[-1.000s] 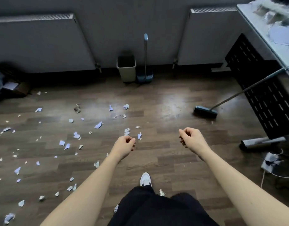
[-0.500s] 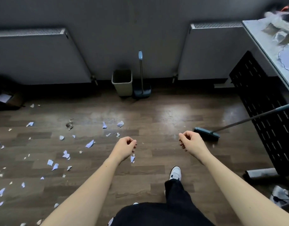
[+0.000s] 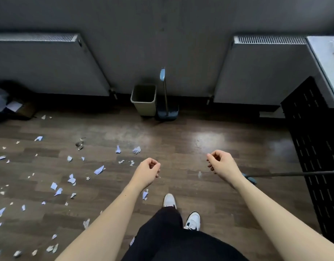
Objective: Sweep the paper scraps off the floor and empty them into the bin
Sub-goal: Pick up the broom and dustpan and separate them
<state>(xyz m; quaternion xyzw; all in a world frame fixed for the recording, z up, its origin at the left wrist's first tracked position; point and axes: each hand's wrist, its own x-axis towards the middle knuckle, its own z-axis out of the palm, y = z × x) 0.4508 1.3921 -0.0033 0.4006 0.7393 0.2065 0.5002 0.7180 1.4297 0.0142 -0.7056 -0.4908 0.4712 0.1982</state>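
Several white and pale blue paper scraps (image 3: 99, 170) are scattered over the dark wood floor, mostly left of me. A beige bin (image 3: 143, 108) stands against the far wall, and a blue long-handled dustpan (image 3: 167, 112) is upright just right of it. The broom (image 3: 294, 173) leans in from the right, its blue head (image 3: 250, 179) on the floor partly behind my right forearm. My left hand (image 3: 147, 171) and my right hand (image 3: 221, 162) are stretched out in front of me, fingers loosely curled, holding nothing.
Two radiators (image 3: 49, 68) (image 3: 262, 72) flank the bin on the far wall. A desk (image 3: 324, 59) with a black perforated side panel (image 3: 317, 147) runs along the right. Dark clutter and a box (image 3: 13, 108) sit at the far left. My shoes (image 3: 192, 221) are below.
The view has moved forward toward the wall: the bin and dustpan appear nearer and the broom head has slid down to beside my right forearm. Both hands keep the same loose curl.
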